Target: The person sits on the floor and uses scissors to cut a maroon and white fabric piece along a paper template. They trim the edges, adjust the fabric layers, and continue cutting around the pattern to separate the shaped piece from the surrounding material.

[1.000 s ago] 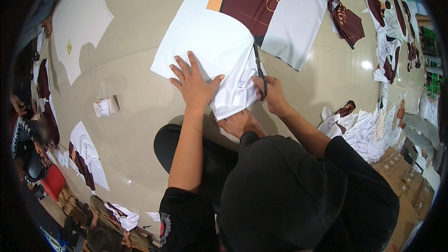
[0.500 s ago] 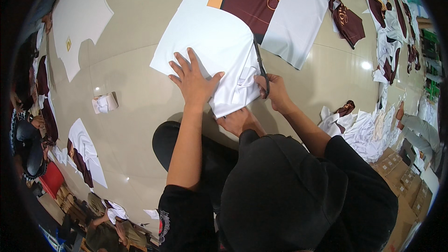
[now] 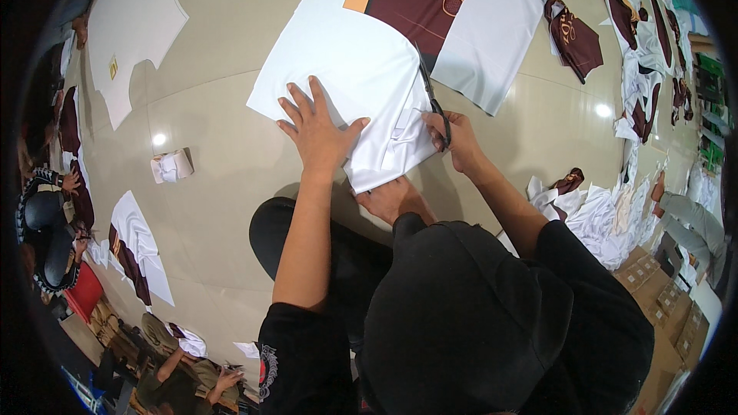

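Observation:
My left hand (image 3: 323, 137) lies flat on a large white cloth (image 3: 338, 38), its fingers spread. In my right hand (image 3: 461, 142) is a pair of dark scissors (image 3: 430, 92), with fingers in the handles. The blades point away from me along the cloth's right edge, beside a maroon panel (image 3: 419, 0) with orange line prints. Near the scissors the white cloth is gathered in folds. What looks like my bare foot (image 3: 390, 198) shows at the cloth's near edge, partly covered by it.
A white piece (image 3: 492, 38) lies right of the maroon panel, and a crumpled maroon piece (image 3: 573, 38) beyond it. White scraps (image 3: 600, 211) are heaped at right. At left lie a cut white panel (image 3: 134, 31) and a small bundle (image 3: 172, 167). Other people sit along the left edge.
My right hand has shifted slightly to the right with the scissors, and their blades look more parted. My left hand has stayed in place. At lower left, another person's hands have moved.

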The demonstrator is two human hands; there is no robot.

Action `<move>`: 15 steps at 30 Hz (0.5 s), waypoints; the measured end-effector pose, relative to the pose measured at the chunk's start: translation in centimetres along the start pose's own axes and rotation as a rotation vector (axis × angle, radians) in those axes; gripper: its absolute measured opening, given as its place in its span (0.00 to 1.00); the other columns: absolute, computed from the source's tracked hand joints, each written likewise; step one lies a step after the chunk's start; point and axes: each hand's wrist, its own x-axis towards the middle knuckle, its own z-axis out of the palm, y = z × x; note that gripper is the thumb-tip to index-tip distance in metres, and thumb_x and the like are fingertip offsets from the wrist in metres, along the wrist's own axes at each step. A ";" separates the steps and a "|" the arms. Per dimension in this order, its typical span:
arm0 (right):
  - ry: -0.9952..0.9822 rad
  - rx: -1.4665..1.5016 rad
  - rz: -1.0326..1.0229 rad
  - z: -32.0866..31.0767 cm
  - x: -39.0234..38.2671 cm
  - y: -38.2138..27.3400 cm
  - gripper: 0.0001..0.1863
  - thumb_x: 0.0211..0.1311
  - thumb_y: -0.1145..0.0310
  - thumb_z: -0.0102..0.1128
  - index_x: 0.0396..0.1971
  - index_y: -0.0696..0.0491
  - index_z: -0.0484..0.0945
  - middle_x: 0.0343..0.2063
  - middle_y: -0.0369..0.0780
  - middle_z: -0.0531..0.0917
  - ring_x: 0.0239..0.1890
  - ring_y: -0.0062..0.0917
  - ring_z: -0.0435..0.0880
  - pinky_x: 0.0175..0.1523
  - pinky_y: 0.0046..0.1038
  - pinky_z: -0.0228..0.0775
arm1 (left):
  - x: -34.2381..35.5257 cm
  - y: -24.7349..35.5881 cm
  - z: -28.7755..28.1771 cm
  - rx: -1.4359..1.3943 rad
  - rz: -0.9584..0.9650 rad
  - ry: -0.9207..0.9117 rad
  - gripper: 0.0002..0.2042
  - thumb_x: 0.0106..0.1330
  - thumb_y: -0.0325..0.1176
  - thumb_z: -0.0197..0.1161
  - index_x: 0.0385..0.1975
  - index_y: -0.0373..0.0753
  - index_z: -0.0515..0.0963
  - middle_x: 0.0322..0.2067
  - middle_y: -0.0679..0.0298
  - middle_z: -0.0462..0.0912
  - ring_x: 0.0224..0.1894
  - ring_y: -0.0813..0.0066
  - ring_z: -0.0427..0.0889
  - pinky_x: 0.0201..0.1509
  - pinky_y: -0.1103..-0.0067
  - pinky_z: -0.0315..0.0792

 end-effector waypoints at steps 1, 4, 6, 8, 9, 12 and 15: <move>-0.012 0.012 -0.007 -0.1 0.0 0.0 0.15 0.63 0.59 0.72 0.23 0.51 0.77 0.17 0.29 0.74 0.16 0.14 0.70 0.22 0.20 0.59 | 0.0 0.0 0.0 0.000 -0.003 -0.006 0.66 0.47 0.64 0.79 0.82 0.44 0.45 0.80 0.36 0.38 0.80 0.27 0.33 0.75 0.33 0.40; -0.035 0.028 -0.016 -0.3 0.0 -0.1 0.15 0.63 0.59 0.72 0.23 0.50 0.78 0.18 0.29 0.74 0.16 0.14 0.70 0.23 0.20 0.59 | 0.1 0.0 -0.1 0.001 -0.009 -0.018 0.66 0.46 0.64 0.79 0.82 0.44 0.45 0.80 0.36 0.38 0.80 0.28 0.33 0.76 0.33 0.39; -0.033 0.013 -0.003 -0.5 0.0 -0.3 0.15 0.64 0.60 0.72 0.23 0.50 0.78 0.18 0.29 0.75 0.16 0.13 0.70 0.23 0.20 0.59 | 0.1 -0.1 -0.1 0.001 -0.006 -0.019 0.66 0.46 0.64 0.79 0.82 0.44 0.45 0.80 0.36 0.38 0.81 0.28 0.33 0.76 0.33 0.39; -0.038 0.006 -0.001 -0.6 0.2 -0.5 0.15 0.63 0.60 0.73 0.23 0.51 0.78 0.17 0.29 0.75 0.16 0.14 0.71 0.23 0.20 0.58 | 0.1 -0.1 -0.1 0.003 -0.008 -0.018 0.66 0.46 0.63 0.79 0.82 0.44 0.45 0.80 0.36 0.38 0.81 0.28 0.33 0.76 0.33 0.39; -0.040 0.003 0.000 -0.6 0.2 -0.6 0.15 0.63 0.60 0.73 0.23 0.51 0.79 0.17 0.29 0.75 0.16 0.14 0.71 0.23 0.21 0.57 | 0.1 -0.1 -0.2 0.004 -0.009 -0.018 0.66 0.46 0.63 0.79 0.82 0.44 0.45 0.80 0.36 0.38 0.81 0.29 0.33 0.76 0.33 0.39; -0.053 0.009 0.005 -1.0 0.4 -0.8 0.14 0.63 0.61 0.73 0.24 0.52 0.79 0.17 0.29 0.74 0.16 0.14 0.71 0.23 0.21 0.57 | 0.1 0.0 -0.4 -0.003 -0.015 -0.024 0.66 0.46 0.64 0.79 0.82 0.44 0.45 0.80 0.36 0.39 0.81 0.29 0.33 0.76 0.33 0.38; -0.062 -0.027 0.015 -1.4 0.5 -0.9 0.14 0.63 0.62 0.73 0.25 0.53 0.79 0.17 0.30 0.75 0.16 0.14 0.71 0.23 0.21 0.57 | 0.1 -0.1 -0.5 0.000 -0.011 -0.018 0.66 0.46 0.64 0.79 0.82 0.44 0.45 0.79 0.35 0.39 0.80 0.28 0.34 0.76 0.33 0.39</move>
